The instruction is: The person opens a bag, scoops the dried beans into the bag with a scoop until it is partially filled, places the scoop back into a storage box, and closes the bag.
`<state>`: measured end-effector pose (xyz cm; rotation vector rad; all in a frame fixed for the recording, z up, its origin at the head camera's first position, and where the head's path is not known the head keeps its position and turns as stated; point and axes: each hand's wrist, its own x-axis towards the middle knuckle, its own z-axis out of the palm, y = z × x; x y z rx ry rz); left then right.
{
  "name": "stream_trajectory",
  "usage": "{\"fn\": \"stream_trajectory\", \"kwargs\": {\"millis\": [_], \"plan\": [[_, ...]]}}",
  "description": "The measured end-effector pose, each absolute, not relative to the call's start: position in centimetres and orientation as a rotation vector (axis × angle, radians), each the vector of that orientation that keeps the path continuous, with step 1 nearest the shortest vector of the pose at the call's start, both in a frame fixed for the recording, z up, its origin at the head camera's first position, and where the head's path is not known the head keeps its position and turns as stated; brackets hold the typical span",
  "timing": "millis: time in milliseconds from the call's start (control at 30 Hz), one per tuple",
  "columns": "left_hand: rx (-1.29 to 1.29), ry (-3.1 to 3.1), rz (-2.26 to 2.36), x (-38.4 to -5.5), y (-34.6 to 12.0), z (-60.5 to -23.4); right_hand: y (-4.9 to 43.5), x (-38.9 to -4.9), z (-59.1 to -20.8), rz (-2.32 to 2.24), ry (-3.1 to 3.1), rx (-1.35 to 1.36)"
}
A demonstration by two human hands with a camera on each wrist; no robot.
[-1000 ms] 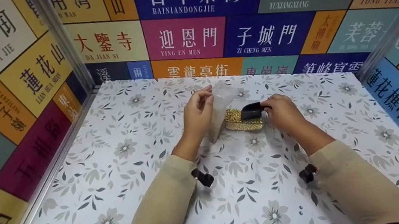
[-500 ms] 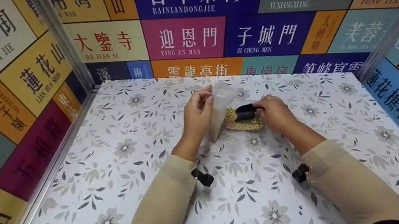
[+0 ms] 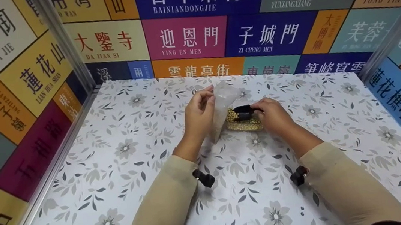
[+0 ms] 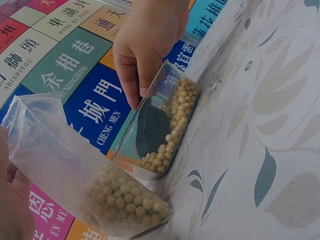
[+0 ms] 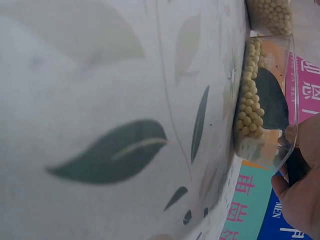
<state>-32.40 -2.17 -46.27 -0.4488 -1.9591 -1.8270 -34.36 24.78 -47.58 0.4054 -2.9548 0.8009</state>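
My right hand [image 3: 274,113] grips the handle of a black scoop [image 3: 244,113]. The scoop's blade is inside a clear plastic box [image 4: 167,75] of soybeans [image 4: 182,107], low among the beans. To the left of the box stands a translucent plastic bag [image 3: 223,96] with more soybeans [image 4: 132,200] at its bottom. My left hand [image 3: 200,112] holds that bag by its upper edge, thumb and fingers together. In the right wrist view the scoop blade [image 5: 272,97] shows through the box wall, beside the piled beans.
A white tablecloth [image 3: 132,211] with grey flowers and leaves covers the table. Walls printed with coloured name signs [image 3: 184,38] stand behind and at both sides, joined by metal posts [image 3: 64,41] at the corners.
My right hand has moved left with the scoop, whose blade has slid along the box toward the bag and into the beans. The left hand and the bag have stayed in place.
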Motion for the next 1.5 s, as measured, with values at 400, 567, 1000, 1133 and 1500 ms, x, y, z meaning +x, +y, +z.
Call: {"fn": "stream_trajectory", "kwargs": {"millis": [400,567,1000,1133,1500], "plan": [[-0.445,-1.951,-1.833,-32.5,-2.1,-46.4,24.6,-34.7,-48.3,1.05,-2.874,0.35],[-0.443,-1.963,-1.823,-32.5,-2.2,-46.4,24.7,-34.7,-48.5,1.092,-2.874,0.302],[-0.463,-1.999,-1.776,-32.3,-2.2,-46.2,24.7,-34.7,-48.8,1.141,-2.851,0.346],[-0.46,-1.995,-1.777,-32.4,-2.2,-46.2,24.9,-34.7,-48.9,1.183,-2.834,0.327],[-0.454,-1.981,-1.796,-32.5,-2.1,-46.3,24.9,-34.5,-48.9,1.189,-2.831,0.354]]}}
